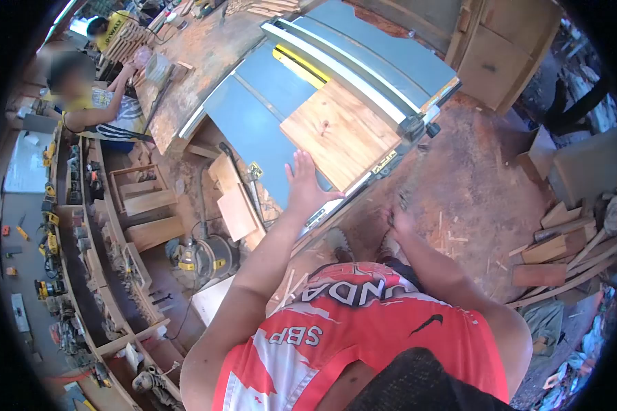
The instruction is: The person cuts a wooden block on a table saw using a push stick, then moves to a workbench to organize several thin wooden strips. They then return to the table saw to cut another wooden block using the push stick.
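A square wooden board [339,135] lies flat on the grey table of a saw [253,127], against the long metal fence [349,68]. At the board's near left corner is my left hand [307,186], its fingers spread and the thumb stretched toward the board's near edge. A yellow strip [301,66] shows on the saw table just beyond the board. My right hand [399,220] hangs low, to the right of the saw's front edge. Its fingers are small and blurred, so whether they hold anything is unclear.
Two people [82,103] are at a workbench [178,75] at the upper left. A shop vacuum [209,257] and leaning boards [236,216] stand left of my legs. Shelves with tools [51,233] line the far left. Wood scraps [559,246] are piled at the right.
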The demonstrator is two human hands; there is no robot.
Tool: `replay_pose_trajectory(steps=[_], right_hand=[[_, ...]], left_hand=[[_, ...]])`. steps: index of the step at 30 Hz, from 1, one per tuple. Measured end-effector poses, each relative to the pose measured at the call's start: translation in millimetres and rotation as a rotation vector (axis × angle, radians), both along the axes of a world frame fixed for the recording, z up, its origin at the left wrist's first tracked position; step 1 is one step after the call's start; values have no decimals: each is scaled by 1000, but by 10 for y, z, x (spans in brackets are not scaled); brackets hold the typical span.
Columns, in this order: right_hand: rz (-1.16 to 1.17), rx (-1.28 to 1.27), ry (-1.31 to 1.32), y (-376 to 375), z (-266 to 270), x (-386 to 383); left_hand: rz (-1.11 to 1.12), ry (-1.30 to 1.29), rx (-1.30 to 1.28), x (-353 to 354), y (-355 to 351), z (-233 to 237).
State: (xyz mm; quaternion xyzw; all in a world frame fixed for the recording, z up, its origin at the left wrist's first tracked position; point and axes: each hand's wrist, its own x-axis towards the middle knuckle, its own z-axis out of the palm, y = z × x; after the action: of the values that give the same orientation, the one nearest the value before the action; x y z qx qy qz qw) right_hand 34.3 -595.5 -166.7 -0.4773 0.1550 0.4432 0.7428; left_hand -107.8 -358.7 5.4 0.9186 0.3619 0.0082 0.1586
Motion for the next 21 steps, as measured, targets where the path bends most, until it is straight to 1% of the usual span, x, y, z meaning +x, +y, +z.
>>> replay_pose_trajectory(steps=[1,2,3,5,6,8,10,11,13,15,16,18,19,21], right_hand=[[69,-226,-160,-347,156,89],[61,-346,-324,-690,236,187],[220,-600,-576,-1059,376,353],[435,-698,-896,-1805,1161,631],[519,-742,-1065,-2035,1565,752],[795,-869,-1305,-2152,2254,902],[885,-834,-1572,-1936,2853,911],[909,-854,-1583,-1803,3048,896],[932,-874,-1599,-1524,3269,889],[1159,-1055,-1583,-1291,3375,876],[1159,-1054,-1591,-1192,3400,864],[1178,-1156,-1629,-988,3446,818],[1177,-1152,-1641,-867,3519,747],[1258,-1317,-1518,-646,3696,596]], left_hand=[[-2,-19,-6,2,13,-6],[-9,-33,14,-9,21,-36],[-14,-47,35,-24,33,-51],[-17,-65,24,-42,84,-77],[-21,-69,38,-24,153,-90],[-21,-60,23,-8,251,-123],[-7,-59,21,4,333,-113],[-8,-60,18,-4,342,-110],[-8,-82,18,-6,388,-88],[-7,-91,11,-12,404,-79],[-6,-98,4,-10,414,-75],[-3,-107,7,-9,438,-78],[-2,-110,7,-12,444,-90],[-4,-117,21,-27,486,-159]])
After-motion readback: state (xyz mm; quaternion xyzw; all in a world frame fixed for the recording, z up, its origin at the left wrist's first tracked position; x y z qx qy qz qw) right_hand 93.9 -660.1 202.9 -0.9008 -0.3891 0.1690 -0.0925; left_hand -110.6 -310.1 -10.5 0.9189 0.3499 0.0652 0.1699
